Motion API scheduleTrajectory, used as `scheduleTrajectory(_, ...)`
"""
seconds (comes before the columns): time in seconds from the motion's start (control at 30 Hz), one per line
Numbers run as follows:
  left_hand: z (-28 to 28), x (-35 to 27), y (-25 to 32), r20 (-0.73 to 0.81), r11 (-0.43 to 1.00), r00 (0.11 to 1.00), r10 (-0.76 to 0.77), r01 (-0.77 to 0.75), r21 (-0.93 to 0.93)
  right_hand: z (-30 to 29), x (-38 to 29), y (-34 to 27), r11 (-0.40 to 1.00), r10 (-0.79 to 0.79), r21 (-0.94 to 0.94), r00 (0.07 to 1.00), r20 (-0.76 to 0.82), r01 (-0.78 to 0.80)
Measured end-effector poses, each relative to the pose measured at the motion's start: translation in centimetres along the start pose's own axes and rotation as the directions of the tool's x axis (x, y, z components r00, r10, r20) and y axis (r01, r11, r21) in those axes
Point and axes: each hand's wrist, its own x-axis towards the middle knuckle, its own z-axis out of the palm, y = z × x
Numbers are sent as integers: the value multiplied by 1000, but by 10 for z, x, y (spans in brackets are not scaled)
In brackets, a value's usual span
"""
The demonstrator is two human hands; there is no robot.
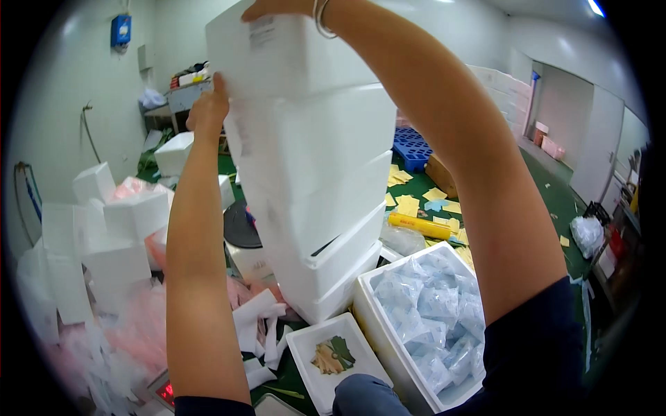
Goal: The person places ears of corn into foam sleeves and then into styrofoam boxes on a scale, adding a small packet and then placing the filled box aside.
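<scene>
A tall stack of white foam boxes [317, 156] rises in front of me, its upper part slightly blurred. My left hand [209, 106] is at the lower left edge of the top foam box [260, 62], thumb up along its side. Over the upper edge of that box lies my right hand [283, 7], partly cut off by the top of the picture. Both hands hold the box between them. A label with writing is on its side. Below my right arm stands an open foam box [374, 307] full of clear plastic packs [437, 301].
A white tray [307, 343] with small brown and green pieces lies by my knee [367, 398]. Foam boxes and pink plastic bags [140, 322] crowd the left. Yellow paper sheets [408, 205], a yellow roll [419, 224] and a blue pallet [411, 148] are behind the stack.
</scene>
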Motion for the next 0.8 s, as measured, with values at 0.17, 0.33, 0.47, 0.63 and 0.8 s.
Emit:
scheduleTrajectory(0.17,-37,-73,-68,169,951,947,275,-242,-192,38,48,-143,966,-183,171,981,-65,192)
scheduleTrajectory(0.33,-129,-230,-139,417,940,859,297,-187,-284,76,59,-210,975,-36,205,975,-218,81)
scheduleTrajectory(0.47,-243,-331,-268,366,972,916,165,-214,99,-77,52,46,917,-284,-258,952,115,305)
scheduleTrajectory(0.63,-329,-478,-327,371,918,875,-310,376,-121,14,-59,22,978,173,190,840,-514,-85)
scheduleTrajectory(0.8,-499,-756,-338,-55,730,740,-670,644,-228,9,-256,-144,545,62,837,993,-100,50)
